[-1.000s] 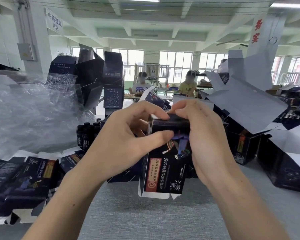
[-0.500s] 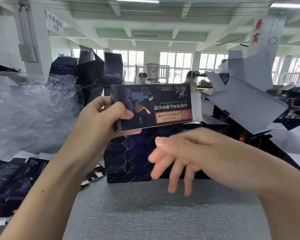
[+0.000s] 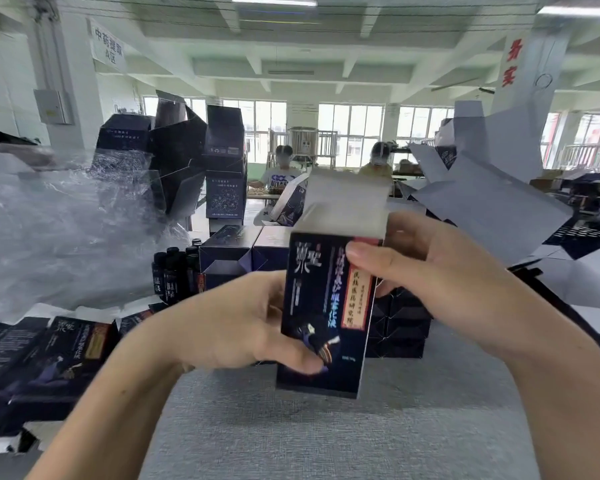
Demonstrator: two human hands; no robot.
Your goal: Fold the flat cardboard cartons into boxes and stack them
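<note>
I hold a dark blue printed carton [image 3: 321, 306] upright above the grey table [image 3: 326, 438], its white top flap [image 3: 347, 199] standing open. My left hand [image 3: 236, 323] grips its lower left side, thumb across the front near the bottom. My right hand [image 3: 440, 278] grips the upper right side, thumb on the front panel. Behind it stands a stack of folded dark boxes [image 3: 399, 327]. Flat cartons [image 3: 49, 348] lie in a pile at the left.
Small dark bottles [image 3: 174, 271] stand behind the flat cartons, beside crumpled clear plastic wrap [image 3: 56, 230]. Larger open dark boxes [image 3: 499, 209] crowd the right side and tall ones [image 3: 187, 157] stand at the back left. Two people sit at a far table.
The carton went from lying sideways in my left hand alone to standing upright, lower and nearer. My right hand came back from open air and took hold of its upper right side.
</note>
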